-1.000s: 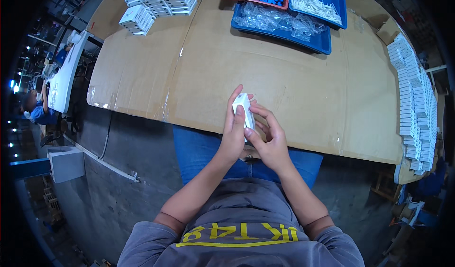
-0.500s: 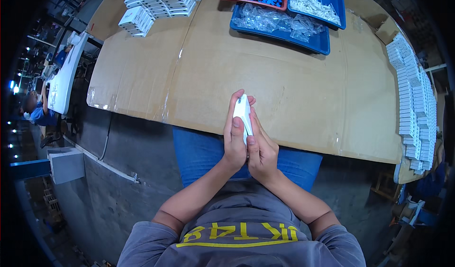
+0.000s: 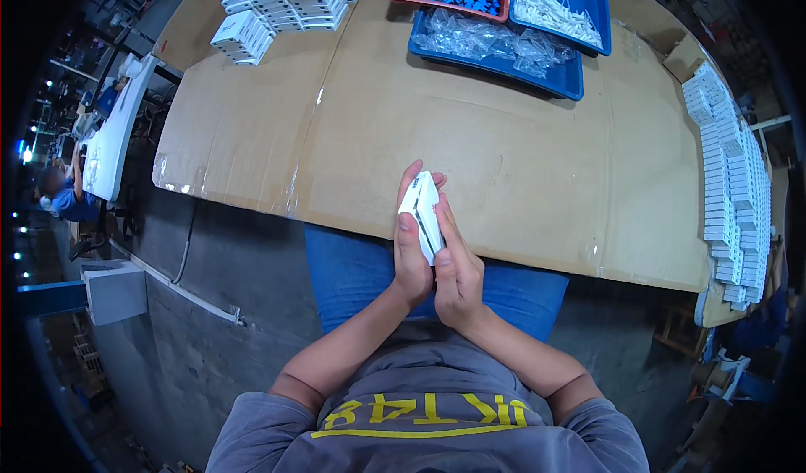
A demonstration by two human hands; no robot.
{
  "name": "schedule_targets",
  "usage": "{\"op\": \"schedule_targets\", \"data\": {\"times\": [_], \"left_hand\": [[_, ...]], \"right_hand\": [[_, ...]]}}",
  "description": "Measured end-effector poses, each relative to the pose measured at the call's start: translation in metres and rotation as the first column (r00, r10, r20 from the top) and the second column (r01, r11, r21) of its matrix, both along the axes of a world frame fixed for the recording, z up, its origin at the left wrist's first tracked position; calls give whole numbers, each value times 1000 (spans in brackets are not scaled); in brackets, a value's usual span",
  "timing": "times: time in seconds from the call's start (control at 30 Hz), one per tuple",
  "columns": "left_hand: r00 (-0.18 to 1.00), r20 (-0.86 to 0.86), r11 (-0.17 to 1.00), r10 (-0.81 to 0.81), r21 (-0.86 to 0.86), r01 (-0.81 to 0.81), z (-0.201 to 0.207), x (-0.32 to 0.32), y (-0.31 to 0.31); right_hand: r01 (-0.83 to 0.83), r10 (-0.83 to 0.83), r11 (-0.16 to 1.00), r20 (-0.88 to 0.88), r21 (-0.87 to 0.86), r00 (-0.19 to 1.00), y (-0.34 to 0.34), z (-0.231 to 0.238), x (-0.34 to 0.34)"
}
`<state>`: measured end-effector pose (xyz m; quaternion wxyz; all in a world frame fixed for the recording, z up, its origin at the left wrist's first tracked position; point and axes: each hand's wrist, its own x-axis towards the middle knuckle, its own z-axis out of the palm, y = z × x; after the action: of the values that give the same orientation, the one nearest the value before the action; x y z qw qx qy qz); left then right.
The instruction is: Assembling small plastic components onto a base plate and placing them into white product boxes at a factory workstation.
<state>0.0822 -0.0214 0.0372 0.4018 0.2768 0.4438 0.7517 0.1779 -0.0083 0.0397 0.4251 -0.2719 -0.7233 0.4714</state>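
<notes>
Pressing white box [image 3: 422,213] between hands [image 3: 435,263].

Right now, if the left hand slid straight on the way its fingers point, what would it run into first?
The left hand, pressed with the right hand around a small white box, points up the picture across the cardboard-covered table. That stretch looks bare; the first thing met is probably the blue tray of clear bags, though depth is unclear.

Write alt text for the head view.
Both hands, left hand and right hand, press a small white box between them above a cardboard-covered table. Blue trays sit at the far edge; white boxes line the right side.
</notes>
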Motion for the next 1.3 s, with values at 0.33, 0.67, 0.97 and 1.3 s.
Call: {"op": "schedule_targets", "data": {"times": [0.33,0.67,0.97,1.3], "left_hand": [[998,48,992,-35,121,29,21,-13,3],[986,12,985,-167,35,166,14,-8,-2],[964,35,965,-264,9,264,9,-14,-7],[848,-527,998,-59,-4,67,-24,-13,-4]], "right_hand": [[-38,-98,786,-185,-616,978,28,3,-2],[-583,-120,240,-619,-777,776,39,-31,20],[-478,-154,220,-514,-850,844,49,-28,18],[-218,-126,462,-307,-860,944,29,11,8]]}}
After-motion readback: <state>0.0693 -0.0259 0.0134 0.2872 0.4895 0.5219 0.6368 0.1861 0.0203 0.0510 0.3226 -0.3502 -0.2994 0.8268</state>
